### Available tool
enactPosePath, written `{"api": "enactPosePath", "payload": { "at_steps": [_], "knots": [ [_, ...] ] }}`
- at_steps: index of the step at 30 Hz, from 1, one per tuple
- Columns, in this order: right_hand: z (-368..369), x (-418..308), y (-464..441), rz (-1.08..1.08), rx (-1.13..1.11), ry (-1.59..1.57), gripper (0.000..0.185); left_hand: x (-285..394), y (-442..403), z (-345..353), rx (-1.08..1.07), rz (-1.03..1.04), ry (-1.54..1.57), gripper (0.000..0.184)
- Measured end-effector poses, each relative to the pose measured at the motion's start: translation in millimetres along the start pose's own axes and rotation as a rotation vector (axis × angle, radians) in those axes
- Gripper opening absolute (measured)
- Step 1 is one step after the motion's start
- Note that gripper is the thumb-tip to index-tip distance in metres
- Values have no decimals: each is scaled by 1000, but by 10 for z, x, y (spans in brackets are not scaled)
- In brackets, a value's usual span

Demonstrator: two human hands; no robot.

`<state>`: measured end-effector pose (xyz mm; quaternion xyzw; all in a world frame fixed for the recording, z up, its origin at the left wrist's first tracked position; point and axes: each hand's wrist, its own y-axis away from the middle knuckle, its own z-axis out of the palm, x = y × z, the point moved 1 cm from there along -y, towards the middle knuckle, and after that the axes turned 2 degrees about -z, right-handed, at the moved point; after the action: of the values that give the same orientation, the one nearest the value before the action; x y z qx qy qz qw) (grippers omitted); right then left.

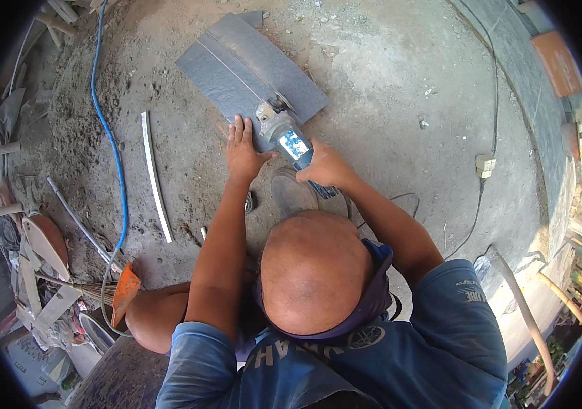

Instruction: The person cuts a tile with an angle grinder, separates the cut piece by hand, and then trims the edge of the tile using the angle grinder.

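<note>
A dark grey tile (236, 61) lies on the concrete floor, with a thin pale line running along its length. My right hand (325, 165) is wrapped round the body of an angle grinder (289, 140), whose disc end rests over the tile near its lower edge, at the end of the line. To the left of the grinder, my left hand (244, 148) lies with fingers spread, its fingertips on the tile's lower left edge. Whether the disc is spinning cannot be made out.
A blue hose (110, 129) and a pale metal strip (155, 177) lie on the left. At the right, a cable runs to a socket block (485, 165). Scrap and an orange piece (124, 294) are at the lower left. A curved pipe (526, 317) is lower right.
</note>
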<state>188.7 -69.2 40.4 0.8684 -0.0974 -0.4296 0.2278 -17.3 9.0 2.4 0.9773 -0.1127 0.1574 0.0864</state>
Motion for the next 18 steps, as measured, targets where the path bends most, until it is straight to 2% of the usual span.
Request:
{"api": "enactPosePath", "payload": {
  "at_steps": [18],
  "knots": [
    [40, 0, 34, 10, -7, -16, 75, -37, 26, -27, -2, -7, -11, 115]
  ]
}}
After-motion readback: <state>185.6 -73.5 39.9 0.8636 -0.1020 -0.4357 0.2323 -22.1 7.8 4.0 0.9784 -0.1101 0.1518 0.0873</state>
